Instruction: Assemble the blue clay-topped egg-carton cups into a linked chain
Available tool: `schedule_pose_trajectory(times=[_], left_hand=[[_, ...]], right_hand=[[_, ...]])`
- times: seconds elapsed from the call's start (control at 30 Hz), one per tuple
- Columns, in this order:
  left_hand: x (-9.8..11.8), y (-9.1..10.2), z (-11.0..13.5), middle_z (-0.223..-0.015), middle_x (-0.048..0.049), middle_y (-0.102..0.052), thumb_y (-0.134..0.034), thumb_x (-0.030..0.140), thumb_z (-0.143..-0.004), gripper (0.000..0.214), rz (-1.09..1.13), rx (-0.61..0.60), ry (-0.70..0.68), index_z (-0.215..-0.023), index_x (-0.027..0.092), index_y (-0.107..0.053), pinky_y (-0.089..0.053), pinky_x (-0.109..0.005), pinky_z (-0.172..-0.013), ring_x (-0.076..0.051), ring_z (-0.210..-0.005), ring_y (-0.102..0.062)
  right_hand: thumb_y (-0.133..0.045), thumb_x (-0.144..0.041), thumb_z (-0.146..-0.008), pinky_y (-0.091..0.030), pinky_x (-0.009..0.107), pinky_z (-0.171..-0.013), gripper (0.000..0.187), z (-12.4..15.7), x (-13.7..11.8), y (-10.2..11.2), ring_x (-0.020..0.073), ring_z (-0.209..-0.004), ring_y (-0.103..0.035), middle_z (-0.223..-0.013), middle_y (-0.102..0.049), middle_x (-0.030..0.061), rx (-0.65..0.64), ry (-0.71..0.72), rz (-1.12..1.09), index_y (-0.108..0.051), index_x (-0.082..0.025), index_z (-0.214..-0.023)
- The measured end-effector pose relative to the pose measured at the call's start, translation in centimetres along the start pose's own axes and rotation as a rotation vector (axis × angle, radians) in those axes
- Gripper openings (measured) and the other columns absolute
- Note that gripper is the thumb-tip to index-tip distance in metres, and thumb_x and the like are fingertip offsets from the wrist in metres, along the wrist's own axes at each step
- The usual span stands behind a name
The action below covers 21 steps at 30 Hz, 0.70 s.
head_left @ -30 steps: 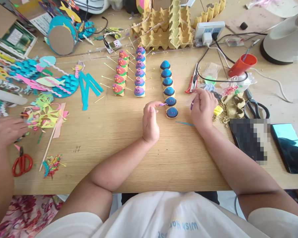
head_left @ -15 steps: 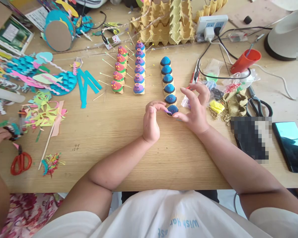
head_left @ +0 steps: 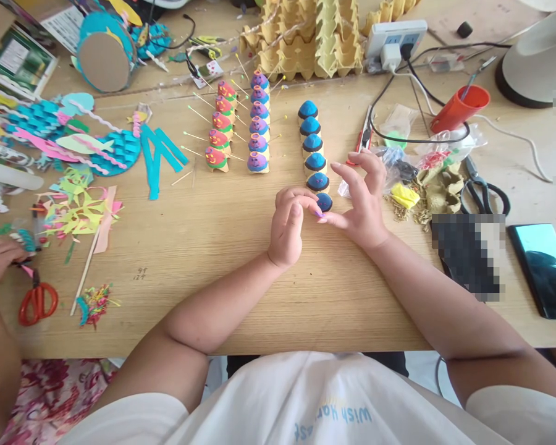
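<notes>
A row of blue domes with dark rims on egg-carton cups [head_left: 315, 162] runs away from me. The second-nearest dome bears small purple marks. My left hand [head_left: 287, 228] is just left of the nearest blue dome [head_left: 324, 202], its fingers bent, a tiny purple piece [head_left: 319, 214], apparently clay, at the fingertips. My right hand [head_left: 364, 207] has its fingers spread, and its thumb tip meets the purple piece from the right. Whether the thumb presses on it I cannot tell. Farther left stand a purple row [head_left: 258, 127] and a red-and-green row [head_left: 220, 122], with pins sticking out.
Yellow clay [head_left: 404, 196], black-handled scissors [head_left: 485, 194], a red cup [head_left: 461, 110] and a phone [head_left: 542, 269] lie or stand at right. Egg trays [head_left: 301, 43] are behind. At left are paper scraps [head_left: 74, 210], red scissors [head_left: 37, 303] and another person's hand [head_left: 0, 259].
The purple piece has come away from the nearest dome, slightly toward me, and now sits against my right thumb tip. My left hand shifted slightly right. The view tilted a little.
</notes>
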<state>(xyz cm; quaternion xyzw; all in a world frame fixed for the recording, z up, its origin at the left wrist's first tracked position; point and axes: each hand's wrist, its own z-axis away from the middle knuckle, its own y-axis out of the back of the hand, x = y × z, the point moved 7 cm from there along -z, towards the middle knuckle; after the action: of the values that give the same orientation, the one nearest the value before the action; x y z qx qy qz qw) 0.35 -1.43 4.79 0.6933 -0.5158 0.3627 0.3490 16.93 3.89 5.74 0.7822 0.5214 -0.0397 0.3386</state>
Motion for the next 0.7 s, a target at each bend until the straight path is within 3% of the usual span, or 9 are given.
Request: schedule_pose_trajectory(times=[0.13, 0.53, 0.7], left_hand=[[0.8, 0.0, -0.2, -0.099, -0.0042, -0.072, -0.030, 0.056, -0.113, 0.056, -0.022, -0.005, -0.046, -0.087, 0.028, -0.071, -0.043, -0.044, -0.108, -0.022, -0.108, -0.064], [1.3, -0.6, -0.4, -0.100, -0.0026, -0.074, -0.028, 0.052, -0.114, 0.052, -0.082, -0.095, -0.060, -0.094, 0.027, -0.069, -0.043, -0.041, -0.107, -0.021, -0.107, -0.065], [1.4, -1.0, -0.4, -0.102, -0.0029, -0.077, -0.026, 0.052, -0.114, 0.054, -0.133, -0.149, -0.090, -0.098, 0.028, -0.070, -0.043, -0.042, -0.107, -0.021, -0.108, -0.067]], right_hand=[[-0.073, -0.092, -0.071, -0.029, 0.070, -0.129, 0.094, 0.0, 0.3, -0.2, 0.0439, -0.146, -0.049, -0.145, -0.054, 0.0143, -0.035, -0.059, 0.002, -0.060, -0.038, -0.147], [-0.071, -0.090, -0.075, -0.034, 0.071, -0.126, 0.090, 0.0, -0.4, 0.0, 0.0435, -0.145, -0.051, -0.145, -0.053, 0.0139, -0.023, 0.002, 0.010, -0.059, -0.038, -0.147], [-0.079, -0.083, -0.073, -0.032, 0.068, -0.128, 0.082, -0.1, 0.2, -0.3, 0.0438, -0.146, -0.050, -0.146, -0.054, 0.0144, -0.098, -0.148, 0.026, -0.062, -0.039, -0.141]])
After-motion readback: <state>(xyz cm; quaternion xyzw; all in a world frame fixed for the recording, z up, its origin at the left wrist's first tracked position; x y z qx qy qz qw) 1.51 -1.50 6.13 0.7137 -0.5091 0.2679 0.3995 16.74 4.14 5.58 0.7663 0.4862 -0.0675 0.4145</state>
